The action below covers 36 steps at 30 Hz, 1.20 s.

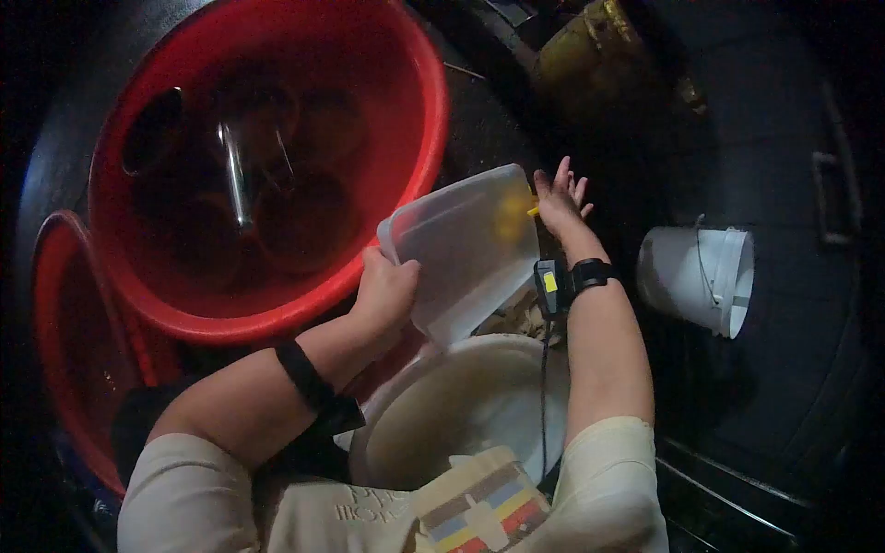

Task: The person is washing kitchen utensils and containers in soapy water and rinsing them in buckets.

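Observation:
My left hand is closed on the near-left rim of a translucent plastic container, which is tilted above a white basin. At the container's far right side is my right hand, its fingers spread and pointing away from me. A small yellow piece shows beside the right thumb, and a blurred yellow patch shows through the plastic next to it. What that yellow thing is I cannot make out.
A large red tub at the upper left holds dark liquid and submerged metal items, one with a shiny handle. Another red tub stands at far left. A white bucket lies on its side at right. A yellowish drum is at the back.

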### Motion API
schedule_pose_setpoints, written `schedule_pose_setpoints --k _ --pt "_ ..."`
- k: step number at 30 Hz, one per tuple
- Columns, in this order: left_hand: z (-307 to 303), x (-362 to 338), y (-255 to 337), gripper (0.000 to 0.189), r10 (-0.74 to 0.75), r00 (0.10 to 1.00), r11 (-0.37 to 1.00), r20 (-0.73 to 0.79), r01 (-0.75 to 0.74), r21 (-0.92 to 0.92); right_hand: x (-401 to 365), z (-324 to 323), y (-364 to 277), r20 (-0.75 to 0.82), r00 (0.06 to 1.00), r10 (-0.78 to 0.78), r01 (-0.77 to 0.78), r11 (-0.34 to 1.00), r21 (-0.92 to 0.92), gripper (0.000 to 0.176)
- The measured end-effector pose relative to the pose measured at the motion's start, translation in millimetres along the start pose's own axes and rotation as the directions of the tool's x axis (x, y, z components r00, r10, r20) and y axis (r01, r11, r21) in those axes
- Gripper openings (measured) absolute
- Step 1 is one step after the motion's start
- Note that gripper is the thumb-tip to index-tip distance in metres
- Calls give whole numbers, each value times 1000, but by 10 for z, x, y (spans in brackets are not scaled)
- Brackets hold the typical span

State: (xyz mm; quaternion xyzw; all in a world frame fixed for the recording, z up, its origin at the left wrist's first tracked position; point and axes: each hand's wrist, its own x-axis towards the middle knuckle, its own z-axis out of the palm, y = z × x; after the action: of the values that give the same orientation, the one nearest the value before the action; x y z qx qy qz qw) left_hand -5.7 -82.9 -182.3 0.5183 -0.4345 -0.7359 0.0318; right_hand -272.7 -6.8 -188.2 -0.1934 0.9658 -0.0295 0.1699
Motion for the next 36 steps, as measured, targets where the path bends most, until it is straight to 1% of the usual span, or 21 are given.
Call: schedule_pose_setpoints --k 1,3,5,6,8,9,11,12,15,16,19,22,24,25,27,29,30,33,35,36 --pt "7 -19 15 45 18 1000 1000 8 -18 19 11 28 12 21 1000 4 -5 999 35 71" --pt "54 -57 55 46 60 998 997 22 -61 57 19 133 20 -22 999 24 -23 999 35 69" --pt "68 -21 80 46 126 992 984 -2 -125 126 -4 210 0 -49 998 27 -26 999 20 68" --pt "54 -31 110 47 165 986 973 -9 -162 163 -14 272 4 -22 997 71 -70 996 60 68" --pt "28 -112 277 48 111 994 957 -13 -103 270 30 267 27 10 989 147 -147 979 139 67" --pt "12 -134 340 50 80 997 945 -16 -71 320 33 184 20 -12 993 116 -113 986 123 66" --pt "-14 -132 341 50 167 986 929 6 -159 334 26 115 38 -31 999 45 -42 995 90 64" --pt "-27 -117 296 51 199 980 920 14 -192 341 -48 43 17 -39 999 -6 10 994 108 64" --pt "-46 -50 226 51 100 995 960 8 -98 263 -17 286 56 -17 995 98 -94 982 164 64" --pt "-63 -38 218 48 99 995 959 -13 -92 269 -20 291 25 -24 992 124 -119 979 165 63" --pt "-93 52 166 44 127 991 952 -43 -110 284 -23 173 -2 -11 994 107 -106 994 27 62" --pt "-122 179 -48 43 168 985 949 -51 -147 280 -154 73 -38 16 999 -34 34 999 15 64" --pt "-182 226 -99 43 219 975 948 -33 -205 243 -93 252 -14 -18 997 69 -66 992 105 66" --pt "-188 187 -60 42 179 983 946 -32 -163 280 -73 296 -13 -34 992 122 -116 981 156 66" --pt "-154 88 69 41 111 994 933 -19 -98 347 -73 220 18 -10 996 89 -86 988 132 67" --pt "-166 84 56 40 186 982 911 -37 -159 380 -91 150 29 -1 999 45 -45 993 111 67" --pt "-190 96 16 39 215 975 900 -47 -179 397 -111 182 21 1 999 49 -49 992 118 67" --pt "-215 99 0 43 180 983 922 -39 -154 354 -111 264 16 -2 998 60 -60 988 144 69" --pt "-213 48 31 44 152 988 960 -28 -141 244 -88 334 65 -24 995 101 -96 982 165 73" --pt "-202 30 67 45 144 989 973 -15 -139 183 -101 245 76 -18 994 110 -105 978 178 73"
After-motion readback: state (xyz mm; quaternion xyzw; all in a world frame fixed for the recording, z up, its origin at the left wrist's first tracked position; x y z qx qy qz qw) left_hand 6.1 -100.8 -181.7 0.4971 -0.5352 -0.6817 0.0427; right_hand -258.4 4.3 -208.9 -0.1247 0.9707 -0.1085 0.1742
